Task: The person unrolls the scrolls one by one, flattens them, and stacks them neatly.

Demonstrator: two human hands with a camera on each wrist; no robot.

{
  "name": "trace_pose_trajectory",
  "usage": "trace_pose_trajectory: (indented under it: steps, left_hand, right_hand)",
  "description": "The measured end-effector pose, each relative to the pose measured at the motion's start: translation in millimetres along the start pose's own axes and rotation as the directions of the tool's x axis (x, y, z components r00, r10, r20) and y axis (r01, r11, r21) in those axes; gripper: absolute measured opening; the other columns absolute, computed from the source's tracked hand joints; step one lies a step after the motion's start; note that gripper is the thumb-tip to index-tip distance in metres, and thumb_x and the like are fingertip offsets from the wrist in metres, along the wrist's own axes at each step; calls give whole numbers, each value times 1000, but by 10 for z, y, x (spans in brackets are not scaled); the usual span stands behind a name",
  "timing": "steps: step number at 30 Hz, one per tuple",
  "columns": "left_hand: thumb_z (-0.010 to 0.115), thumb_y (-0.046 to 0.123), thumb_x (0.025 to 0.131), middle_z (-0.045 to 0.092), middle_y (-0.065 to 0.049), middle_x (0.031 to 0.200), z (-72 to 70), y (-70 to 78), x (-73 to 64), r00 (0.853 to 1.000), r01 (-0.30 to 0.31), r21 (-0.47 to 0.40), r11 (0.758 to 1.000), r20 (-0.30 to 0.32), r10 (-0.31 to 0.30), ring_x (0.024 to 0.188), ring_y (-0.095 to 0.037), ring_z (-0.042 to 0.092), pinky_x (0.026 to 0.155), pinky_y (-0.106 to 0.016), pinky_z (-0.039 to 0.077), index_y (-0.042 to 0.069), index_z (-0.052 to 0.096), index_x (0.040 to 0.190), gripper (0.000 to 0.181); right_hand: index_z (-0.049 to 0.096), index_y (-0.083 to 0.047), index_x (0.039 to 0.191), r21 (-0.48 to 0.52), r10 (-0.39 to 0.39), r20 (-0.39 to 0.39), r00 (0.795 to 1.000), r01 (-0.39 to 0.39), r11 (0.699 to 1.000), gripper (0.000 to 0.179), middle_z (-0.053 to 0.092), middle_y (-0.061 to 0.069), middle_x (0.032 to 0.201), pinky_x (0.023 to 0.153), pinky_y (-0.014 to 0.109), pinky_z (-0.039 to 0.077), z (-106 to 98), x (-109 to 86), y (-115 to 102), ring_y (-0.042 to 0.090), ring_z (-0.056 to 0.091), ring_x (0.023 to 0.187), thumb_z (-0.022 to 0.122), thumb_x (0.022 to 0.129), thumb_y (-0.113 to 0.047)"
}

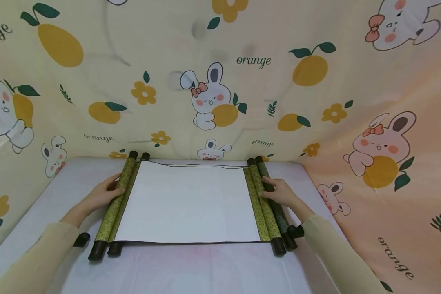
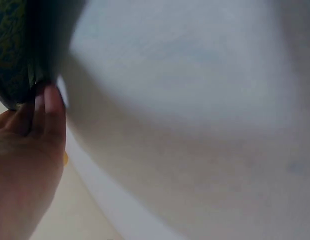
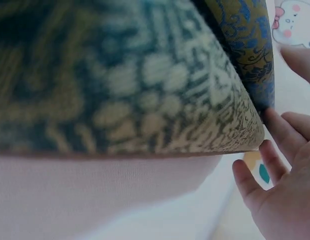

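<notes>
A scroll lies partly unrolled on the table, its blank white paper point(image 1: 191, 204) facing up between green-gold patterned rolls with black end knobs. My left hand point(image 1: 101, 194) grips the outer left roll point(image 1: 112, 212), thumb over its top and fingers going round the outer side. In the left wrist view, those fingers point(image 2: 54, 117) bend against the dark patterned roll point(image 2: 12, 55). On the other side, my right hand point(image 1: 281, 192) holds the right rolls point(image 1: 264, 212), reaching across a darker roll point(image 1: 279, 216). The right wrist view has its fingertips at the patterned cloth point(image 3: 145, 90), the thumb apart.
A pale cloth-covered table point(image 1: 191, 269) lies under the scroll. Behind and beside it hangs a yellow-orange printed curtain point(image 1: 161, 53) with rabbits and oranges. Small black pieces point(image 1: 81, 240) sit by both wrists.
</notes>
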State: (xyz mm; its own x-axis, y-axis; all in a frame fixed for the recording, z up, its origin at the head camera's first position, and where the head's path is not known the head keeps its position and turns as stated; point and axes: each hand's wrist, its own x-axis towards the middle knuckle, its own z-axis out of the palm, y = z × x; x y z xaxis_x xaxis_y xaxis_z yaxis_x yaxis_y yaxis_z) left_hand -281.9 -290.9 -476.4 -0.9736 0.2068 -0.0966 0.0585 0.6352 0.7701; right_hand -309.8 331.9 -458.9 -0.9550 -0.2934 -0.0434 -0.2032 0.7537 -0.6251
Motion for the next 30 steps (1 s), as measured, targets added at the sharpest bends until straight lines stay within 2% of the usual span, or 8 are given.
trace_pose_trajectory:
  steps: [3, 7, 13, 14, 20, 27, 30]
  left_hand:
    - [53, 34, 109, 18, -46, 158, 15, -17, 20, 999, -5, 26, 1000, 38, 5, 143, -65, 22, 112, -73, 27, -9, 8, 162, 82]
    - [48, 34, 111, 13, -47, 157, 37, -16, 40, 996, -40, 91, 995, 79, 33, 142, -68, 16, 113, -75, 20, -14, 7, 159, 79]
    - [41, 37, 112, 14, -56, 148, 113, 21, 0, 993, 28, 234, 972, 102, -53, 136, -74, 16, 103, -84, 23, -17, 6, 157, 79]
    - [41, 38, 112, 14, -55, 148, 115, 23, -2, 993, 35, 241, 970, 101, -60, 136, -73, 15, 103, -84, 23, -16, 6, 157, 79]
    - [46, 36, 111, 18, -52, 152, 66, 9, 6, 996, -8, 207, 978, 84, -10, 137, -71, 18, 107, -81, 23, -18, 9, 157, 80]
    - [48, 33, 111, 23, -53, 150, 15, 37, 14, 997, -29, 197, 980, 72, 15, 134, -68, 34, 107, -72, 36, -21, 12, 156, 79]
    - [50, 34, 110, 22, -52, 151, -10, 77, -32, 998, -31, 219, 975, 53, 20, 135, -68, 34, 107, -73, 36, -20, 13, 156, 80]
  right_hand:
    - [34, 8, 157, -12, -16, 6, 1000, 16, 1000, 82, 45, 26, 156, 115, 66, 30, 3, -11, 2, 52, 31, 147, 78, 94, -20]
    - [34, 7, 158, -17, -5, 1, 1000, 5, 1000, 82, 44, 26, 157, 115, 67, 31, 0, -28, 9, 52, 32, 147, 78, 93, -18]
    - [32, 4, 160, -18, 32, -9, 999, -32, 999, 82, 31, 28, 164, 116, 67, 29, -26, -39, 21, 51, 25, 150, 76, 93, -16]
    - [33, 4, 160, -22, 29, -9, 1000, -29, 999, 82, 30, 29, 164, 116, 68, 29, -27, -39, 20, 52, 25, 150, 76, 93, -16]
    - [36, 4, 158, -52, 29, 12, 1000, -28, 998, 78, 34, 32, 160, 114, 69, 31, -4, -27, 3, 54, 30, 147, 75, 95, -18]
    - [33, 3, 160, -75, 28, 30, 999, -26, 997, 75, 32, 31, 162, 115, 69, 30, -55, 25, -71, 54, 29, 148, 70, 99, -19]
    - [30, -1, 162, -88, 49, 30, 998, -47, 995, 75, 30, 29, 164, 115, 69, 29, -74, -13, -110, 53, 27, 149, 67, 102, -24]
